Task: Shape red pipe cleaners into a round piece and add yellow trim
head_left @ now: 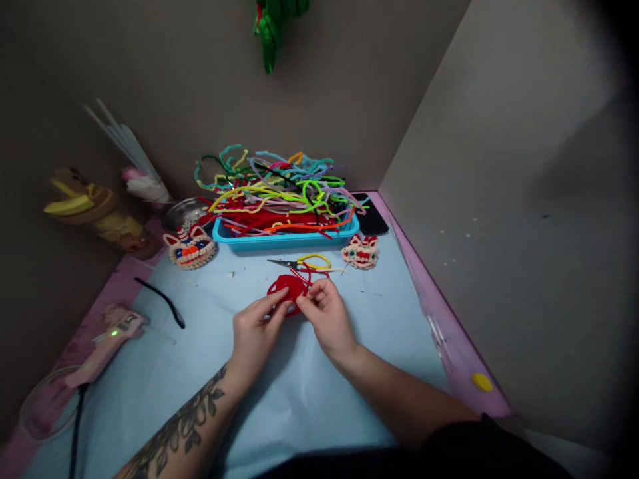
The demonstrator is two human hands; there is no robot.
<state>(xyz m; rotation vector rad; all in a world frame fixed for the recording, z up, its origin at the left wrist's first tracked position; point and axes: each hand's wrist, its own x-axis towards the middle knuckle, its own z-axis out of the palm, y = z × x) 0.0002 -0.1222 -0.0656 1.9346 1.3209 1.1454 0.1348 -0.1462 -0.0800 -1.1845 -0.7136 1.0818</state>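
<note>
Both hands are at a red piece of coiled pipe cleaners (291, 286) over the blue cloth. My left hand (257, 326) pinches its left and lower edge between thumb and fingers. On the other side, my right hand (329, 318) has its thumb and fingertips closed on the right edge, where loose red strands stick up. Just beyond lie small scissors (317, 260) with yellow handles, their dark blades pointing left. A white and red strand (334, 270) rests by them. My fingers hide part of the red piece.
A blue tray (289, 243) heaped with colourful pipe cleaners (279, 189) stands at the back. Lion-like heads flank it, one left (192, 249) and one right (360, 253). Elsewhere are a phone (373, 216), metal bowl (184, 214), pink glue gun (107, 346), black strip (162, 301) and yellow cap (482, 381).
</note>
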